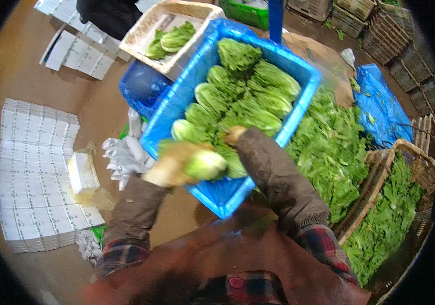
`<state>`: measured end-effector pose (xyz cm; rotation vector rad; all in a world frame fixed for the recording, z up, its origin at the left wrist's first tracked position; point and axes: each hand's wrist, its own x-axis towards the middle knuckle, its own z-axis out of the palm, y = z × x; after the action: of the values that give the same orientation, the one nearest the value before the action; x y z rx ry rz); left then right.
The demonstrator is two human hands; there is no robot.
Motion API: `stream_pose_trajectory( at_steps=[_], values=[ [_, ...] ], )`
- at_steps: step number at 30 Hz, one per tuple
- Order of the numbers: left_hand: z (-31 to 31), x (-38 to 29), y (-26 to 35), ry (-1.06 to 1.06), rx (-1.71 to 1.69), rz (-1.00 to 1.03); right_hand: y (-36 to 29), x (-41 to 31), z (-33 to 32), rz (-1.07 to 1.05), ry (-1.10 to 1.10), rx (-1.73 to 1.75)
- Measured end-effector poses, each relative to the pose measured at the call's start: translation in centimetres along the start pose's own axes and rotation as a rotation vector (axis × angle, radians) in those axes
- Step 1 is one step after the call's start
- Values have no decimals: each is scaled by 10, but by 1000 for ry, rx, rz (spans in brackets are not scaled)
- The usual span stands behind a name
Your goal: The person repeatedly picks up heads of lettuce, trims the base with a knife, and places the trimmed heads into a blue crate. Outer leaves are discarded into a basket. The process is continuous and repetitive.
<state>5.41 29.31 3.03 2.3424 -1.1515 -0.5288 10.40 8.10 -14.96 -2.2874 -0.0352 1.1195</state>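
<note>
A box lined with blue plastic film (301,101) holds rows of leafy green heads, likely romaine lettuce (274,78). At its near left corner my left hand (173,164), gloved and blurred by motion, grips a pale green head (206,164), stem end toward the right. My right hand (235,135), also in a light glove, reaches among the heads near the middle of the box; its fingers are partly hidden by the leaves and sleeve, so I cannot tell if it holds one.
A dirty white foam box (137,40) with a few heads adjoins the far left side. Loose leaves (328,152) lie along the right, beside a leaf-filled crate (369,198). White cartons (38,171) cover the floor at left. A blue post (275,23) rises behind the lined box.
</note>
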Motion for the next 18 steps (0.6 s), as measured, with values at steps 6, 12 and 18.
stream_pose_trajectory(
  at_steps=[6, 12, 18],
  values=[
    [151, 24, -66, -596, 447, 217, 20, 33, 16, 30, -117, 725],
    [113, 45, -44, -514, 416, 286, 41, -27, 4, -276, 15, 1115],
    [161, 61, -96, -683, 531, 92, 74, -183, 65, -490, -202, 1435]
  ],
)
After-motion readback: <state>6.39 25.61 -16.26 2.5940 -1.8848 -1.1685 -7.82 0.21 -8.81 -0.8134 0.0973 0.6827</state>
